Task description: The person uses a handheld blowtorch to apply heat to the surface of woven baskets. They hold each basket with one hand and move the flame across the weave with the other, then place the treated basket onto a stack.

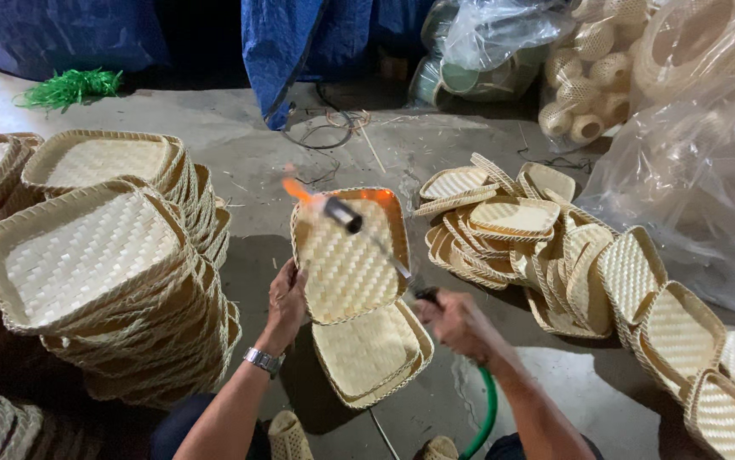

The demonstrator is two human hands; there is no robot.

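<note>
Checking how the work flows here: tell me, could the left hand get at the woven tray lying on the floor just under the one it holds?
Probably yes. The left hand grips the raised tray by its edge; the floor tray lies just below with nothing over its near side, though the hand is full.

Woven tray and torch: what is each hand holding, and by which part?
Left hand grips the woven tray by its left rim, tilted up. Right hand holds the gas torch at its handle end, flame at the tray's top edge.
</note>
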